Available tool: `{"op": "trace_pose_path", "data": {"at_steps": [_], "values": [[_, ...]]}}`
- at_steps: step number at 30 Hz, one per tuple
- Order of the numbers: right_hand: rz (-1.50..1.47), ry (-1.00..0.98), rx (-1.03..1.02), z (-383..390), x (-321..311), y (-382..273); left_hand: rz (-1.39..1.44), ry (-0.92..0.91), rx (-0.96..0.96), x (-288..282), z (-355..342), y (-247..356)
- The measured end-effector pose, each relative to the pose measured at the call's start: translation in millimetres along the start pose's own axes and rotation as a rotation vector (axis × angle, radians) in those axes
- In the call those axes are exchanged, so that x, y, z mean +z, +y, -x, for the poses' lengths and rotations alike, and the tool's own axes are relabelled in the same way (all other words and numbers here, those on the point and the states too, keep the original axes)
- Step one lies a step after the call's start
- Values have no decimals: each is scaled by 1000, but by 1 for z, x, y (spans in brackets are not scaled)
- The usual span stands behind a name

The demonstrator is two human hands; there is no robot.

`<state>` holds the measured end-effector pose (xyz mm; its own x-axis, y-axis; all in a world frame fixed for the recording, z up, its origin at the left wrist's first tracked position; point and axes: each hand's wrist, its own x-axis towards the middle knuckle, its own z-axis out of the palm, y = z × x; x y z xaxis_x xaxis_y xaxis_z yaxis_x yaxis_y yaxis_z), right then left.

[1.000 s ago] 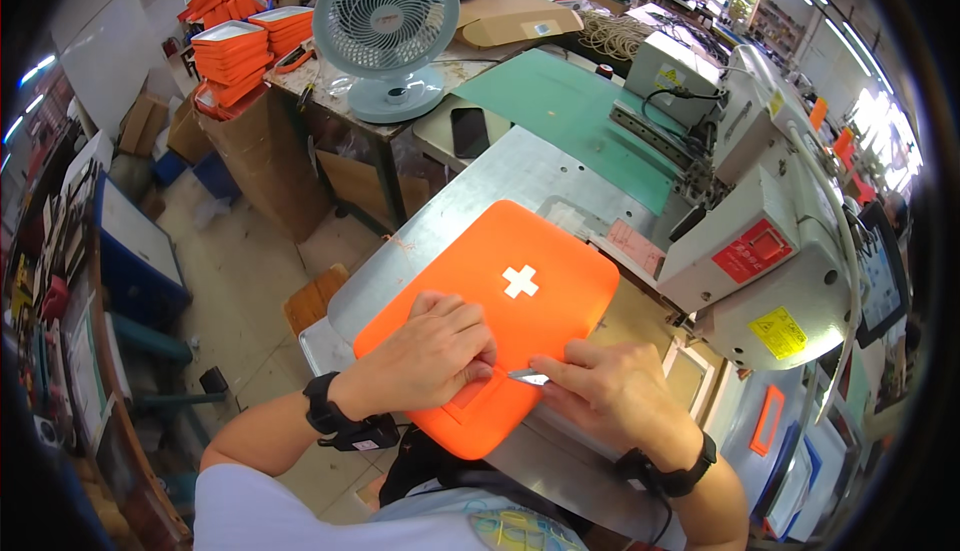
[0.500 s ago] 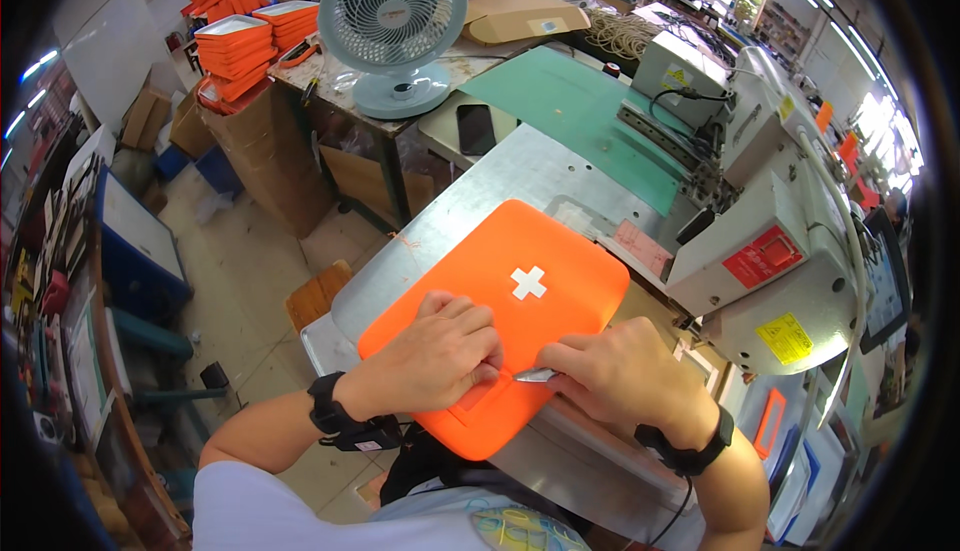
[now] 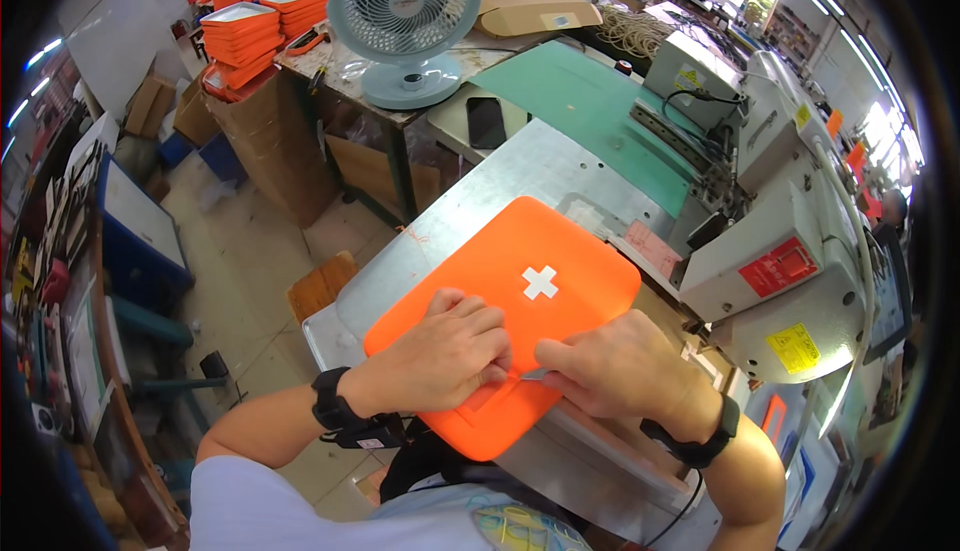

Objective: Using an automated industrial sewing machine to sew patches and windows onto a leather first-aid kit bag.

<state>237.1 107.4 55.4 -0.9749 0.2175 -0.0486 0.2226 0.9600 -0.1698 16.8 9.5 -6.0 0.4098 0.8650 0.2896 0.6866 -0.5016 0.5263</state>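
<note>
An orange case (image 3: 500,251) with a white cross (image 3: 540,282) lies over the metal worktable edge in front of me. My left hand (image 3: 455,351) is curled closed on the case's lower part, pinching beside a rectangular seam or patch (image 3: 478,398). Just right of it, my right hand (image 3: 610,371) grips a small silver tool (image 3: 533,376), mostly covered by the fingers, whose tip touches the case.
A grey industrial machine (image 3: 750,261) stands on the right, beside the metal plate (image 3: 440,221) and a green board (image 3: 550,91). Behind are a fan (image 3: 405,26), a phone (image 3: 486,122) and stacked orange cases (image 3: 240,41). A wooden stool (image 3: 315,291) is at left.
The case and both hands have shifted slightly right in the view. My right fingers now cover more of the silver tool, which showed more clearly earlier. Both grips remain closed.
</note>
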Motion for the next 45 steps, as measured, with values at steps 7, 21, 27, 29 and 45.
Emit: {"op": "trace_pose_path", "data": {"at_steps": [7, 21, 27, 29, 45], "values": [[-63, -51, 123, 1, 0, -5, 82, -24, 3, -4, -2, -1], [-152, 16, 93, 2, -5, 1, 168, -69, -18, -6, -2, -5], [-224, -25, 90, 1, -6, 2, 232, -110, -24, -8, 0, -7], [-234, -36, 94, 2, -5, 3, 285, -146, -2, -13, -1, -8], [-193, -10, 13, 0, 3, -15, 426, -205, 58, -18, 1, -15]]}}
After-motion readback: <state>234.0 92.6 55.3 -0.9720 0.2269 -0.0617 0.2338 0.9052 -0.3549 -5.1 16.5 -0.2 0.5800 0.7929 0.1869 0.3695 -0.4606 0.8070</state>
